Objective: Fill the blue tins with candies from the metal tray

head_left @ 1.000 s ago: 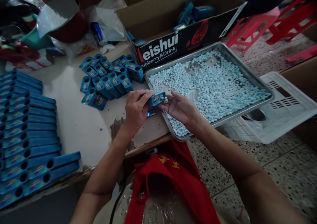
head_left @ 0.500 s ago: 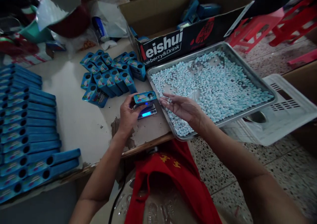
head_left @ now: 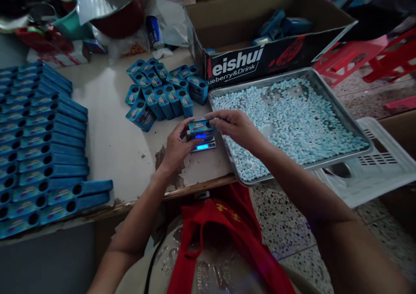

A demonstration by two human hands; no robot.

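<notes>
My left hand [head_left: 177, 144] grips a small blue candy box [head_left: 199, 126] between thumb and fingers, with its printed, holed end facing up. The box is at a small digital scale [head_left: 203, 147] with a lit blue display; whether it rests on the scale I cannot tell. At the box's right end, by its opening, the fingers of my right hand [head_left: 235, 127] are pinched together; the small candies seen in them earlier are now hidden. To the right, a metal tray [head_left: 312, 166] holds a spread of pale blue and white candies [head_left: 292, 125].
Several blue boxes [head_left: 165, 99] stand behind the scale, and rows of them [head_left: 48, 155] lie at left. A cardboard box [head_left: 234, 66] is behind the tray. A white plastic crate [head_left: 386, 168] sits under the tray's right side; red stools [head_left: 351, 56] stand beyond.
My right hand has moved from above the tray's left edge to the box's opening, its fingers turning from palm-up to a downward pinch. The view has shifted slightly left.
</notes>
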